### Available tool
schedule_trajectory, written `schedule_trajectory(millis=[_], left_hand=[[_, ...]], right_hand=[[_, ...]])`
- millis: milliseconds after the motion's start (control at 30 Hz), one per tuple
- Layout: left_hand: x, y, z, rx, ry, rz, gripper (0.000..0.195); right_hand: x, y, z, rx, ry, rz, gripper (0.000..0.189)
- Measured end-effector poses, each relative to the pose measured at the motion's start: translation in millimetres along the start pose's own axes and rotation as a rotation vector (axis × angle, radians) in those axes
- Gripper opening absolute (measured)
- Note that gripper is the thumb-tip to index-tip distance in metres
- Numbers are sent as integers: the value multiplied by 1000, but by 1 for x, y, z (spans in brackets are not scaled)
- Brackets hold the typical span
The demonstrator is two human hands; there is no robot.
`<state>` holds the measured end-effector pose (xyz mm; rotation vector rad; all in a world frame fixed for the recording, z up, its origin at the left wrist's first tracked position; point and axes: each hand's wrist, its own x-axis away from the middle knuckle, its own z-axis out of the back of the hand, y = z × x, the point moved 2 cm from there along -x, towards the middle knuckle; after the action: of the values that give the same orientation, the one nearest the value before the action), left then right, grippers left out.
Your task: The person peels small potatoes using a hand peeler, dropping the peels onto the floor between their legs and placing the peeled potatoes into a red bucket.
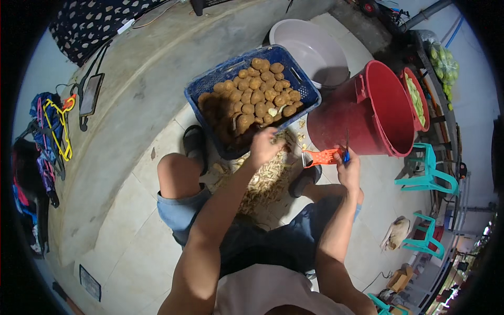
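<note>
My left hand [265, 149] is over the near edge of a blue plastic crate [301, 76] filled with brown potatoes [258, 96]. Its fingers are blurred, and whether they hold anything cannot be told. In my right hand [348, 168] are an orange peeler [325, 156], its metal blade end pointing left, and what looks like a small knife with a blue handle [346, 156], its thin blade pointing up. A heap of peelings [262, 183] lies on the tiled floor between my feet. A peeled piece [272, 112] rests among the potatoes.
A large red bucket [346, 114] stands right of the crate, with a smaller red container [407, 75] of pale green pieces behind it. Beyond the crate is a pale round basin [311, 51]. Teal plastic chairs [431, 169] and a lying animal [397, 232] are at right; a concrete ledge [130, 90] curves along the left.
</note>
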<state>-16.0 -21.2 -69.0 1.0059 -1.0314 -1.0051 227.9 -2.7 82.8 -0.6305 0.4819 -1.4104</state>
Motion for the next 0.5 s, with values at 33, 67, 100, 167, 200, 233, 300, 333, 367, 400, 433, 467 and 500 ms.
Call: schedule_trajectory(millis=[33, 67, 100, 167, 200, 233, 300, 333, 367, 400, 433, 467, 500], left_hand=[[-14, -30, 12, -156, 23, 73, 61], [-25, -50, 29, -362, 227, 37, 59], [-32, -57, 36, -462, 317, 12, 57], [-42, -57, 44, -631, 424, 31, 56], [-42, -58, 50, -706, 450, 79, 56], [-47, -66, 49, -706, 442, 81, 56], [-58, -77, 45, -817, 259, 123, 61], [-62, -81, 46, -815, 258, 123, 61], [-64, -85, 47, -780, 192, 141, 62], [-66, -90, 49, -745, 129, 160, 64], [-67, -95, 54, -743, 131, 161, 64], [-67, -99, 60, -559, 120, 68, 63], [-68, -90, 62, -378, 99, -33, 62]], right_hand=[[-2, 2, -2, 43, 51, 127, 23], [-4, 5, -7, -32, 29, 104, 23], [-4, 5, -7, -29, 32, 99, 23], [-5, 4, -2, 95, 4, 55, 23], [-7, 6, -4, 40, -25, 58, 20], [-9, 7, -5, 42, -26, 51, 20], [-12, 6, -9, 63, -47, 35, 20], [-15, 6, -12, 66, -47, 34, 20], [-17, 6, -15, 57, -53, 22, 24], [-19, 3, -18, 48, -59, 11, 28], [-20, -1, -19, 50, -61, 13, 28], [-21, -6, -20, 73, -63, -2, 33], [-22, -9, -19, 94, -53, -25, 38]])
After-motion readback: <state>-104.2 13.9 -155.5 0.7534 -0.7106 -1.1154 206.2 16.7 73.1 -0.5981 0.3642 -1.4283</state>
